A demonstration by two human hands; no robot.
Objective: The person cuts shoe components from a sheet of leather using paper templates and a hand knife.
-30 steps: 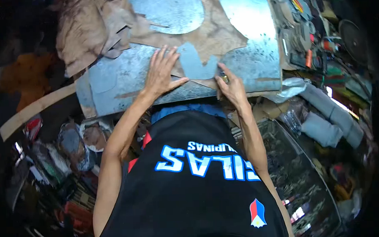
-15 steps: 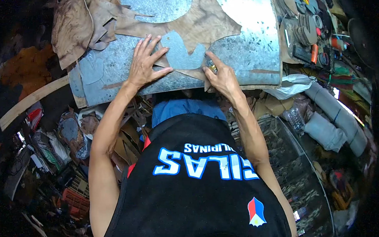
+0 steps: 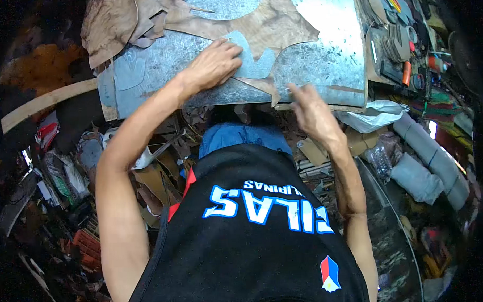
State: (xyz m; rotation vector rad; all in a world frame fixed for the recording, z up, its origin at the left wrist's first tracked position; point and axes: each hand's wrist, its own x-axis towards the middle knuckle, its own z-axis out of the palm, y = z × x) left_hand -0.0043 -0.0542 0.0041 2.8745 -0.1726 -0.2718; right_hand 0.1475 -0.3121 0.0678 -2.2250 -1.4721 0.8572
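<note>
A grey-blue flat pattern piece [image 3: 257, 65] with a notch in its upper side lies on brown leather [image 3: 287, 21] over a worn metal-topped table [image 3: 334, 73]. Across its left edge rests my left hand [image 3: 214, 64], fingers curled together and thumb hidden. Whatever lies under those fingers is covered. A narrow, pointed leather strip [image 3: 265, 87] runs below the pattern piece to the table's front edge. My right hand [image 3: 312, 114] is off to the right of this strip, by the front edge, blurred by motion. Its fingers are bent together, with a small tip showing that I cannot identify.
Crumpled leather pieces [image 3: 112, 27] hang over the table's far left corner. Another grey pattern piece [image 3: 129, 72] lies at the left. Stacked cut pieces [image 3: 394, 42] and an orange-handled tool [image 3: 407, 73] sit on the right. A curved wooden strip [image 3: 48, 104] juts out left.
My left hand has gone from spread flat beside the pattern piece to curled over its left edge. My right hand has drawn back from the piece, toward me and right. The view has shifted slightly.
</note>
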